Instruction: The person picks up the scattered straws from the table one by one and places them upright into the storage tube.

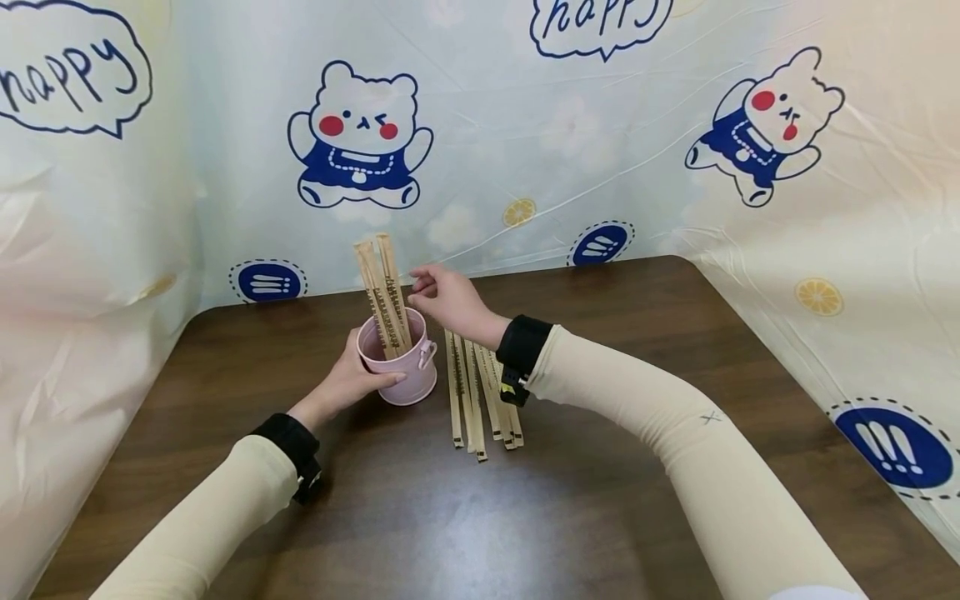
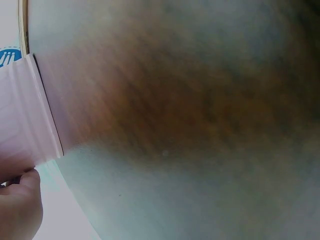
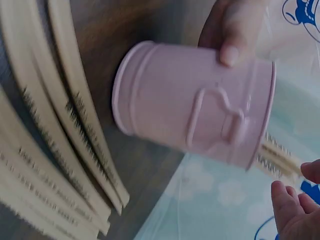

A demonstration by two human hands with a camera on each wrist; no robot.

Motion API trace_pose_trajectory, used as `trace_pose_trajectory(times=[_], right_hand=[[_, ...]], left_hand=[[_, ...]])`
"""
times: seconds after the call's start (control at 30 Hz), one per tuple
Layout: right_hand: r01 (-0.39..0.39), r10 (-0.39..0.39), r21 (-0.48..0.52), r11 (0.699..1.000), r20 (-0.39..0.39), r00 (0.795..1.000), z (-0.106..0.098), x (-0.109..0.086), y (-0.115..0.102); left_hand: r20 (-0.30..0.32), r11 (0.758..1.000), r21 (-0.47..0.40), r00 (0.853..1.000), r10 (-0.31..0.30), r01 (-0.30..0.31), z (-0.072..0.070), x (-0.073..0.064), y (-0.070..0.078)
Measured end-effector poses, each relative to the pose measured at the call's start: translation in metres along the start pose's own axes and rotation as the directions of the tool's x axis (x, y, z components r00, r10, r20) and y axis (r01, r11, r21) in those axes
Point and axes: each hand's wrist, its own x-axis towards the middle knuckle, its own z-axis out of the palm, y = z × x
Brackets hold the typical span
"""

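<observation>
My left hand [image 1: 350,379] grips a small pink metal bucket [image 1: 408,385] round its side, thumb across the front below the rim. In the right wrist view the bucket [image 3: 170,95] shows a looped handle on its wall. Several long, slim wrapped sticks [image 1: 384,300] with dark print stand in it, leaning left. My right hand [image 1: 453,302] is just right of these sticks, above the rim, fingers loosely bent. Thumb and fingers are apart with nothing between them in the right wrist view. Beneath the right wrist, more wrapped sticks [image 1: 471,400] lie side by side, partly hidden.
Everything stands on a dark brown wooden table [image 1: 360,517]. A pale printed cloth [image 1: 495,125] with cartoon bears hangs behind it and along both sides. Both wrists wear black straps, the right one [image 1: 525,350] over the lying sticks.
</observation>
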Motion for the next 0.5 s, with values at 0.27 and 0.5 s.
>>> trace_pose_trajectory(times=[0.27,0.5], right_hand=[[-0.06,0.058,-0.063,0.996,-0.036,0.998,-0.032,0.004,0.023],[-0.217,0.218,-0.201,0.955,-0.018,0.976,-0.06,-0.004,0.063]], left_hand=[[0.001,1.0,0.012,1.0,-0.014,0.014,-0.002,0.001,0.001],[-0.004,1.0,0.018,1.0,-0.017,0.017,0.0,0.0,0.001]])
